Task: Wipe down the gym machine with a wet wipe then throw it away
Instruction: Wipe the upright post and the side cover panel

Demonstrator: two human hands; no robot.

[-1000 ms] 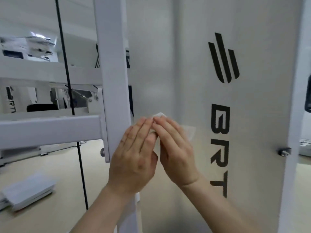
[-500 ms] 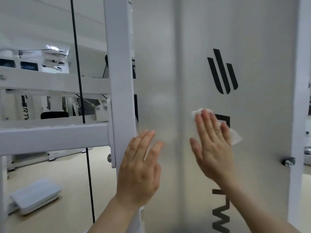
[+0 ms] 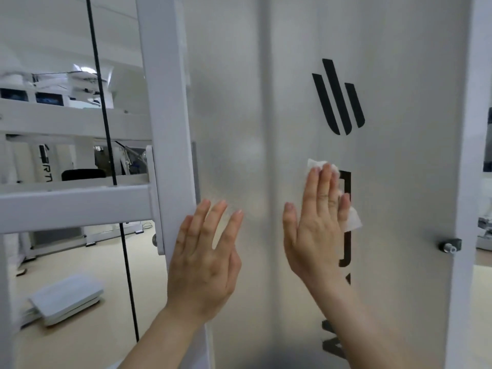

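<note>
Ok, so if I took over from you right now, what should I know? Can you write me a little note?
Left hand: open, fingers straight, by the edge of the white post, holding nothing.
Right hand: open and flat, pressing the wet wipe onto the grey panel, over the black lettering below the logo.
Done: the wipe is on the machine; how much is clean cannot be told.
Left: finish wiping, then throw the wipe away. No bin in view.
</note>
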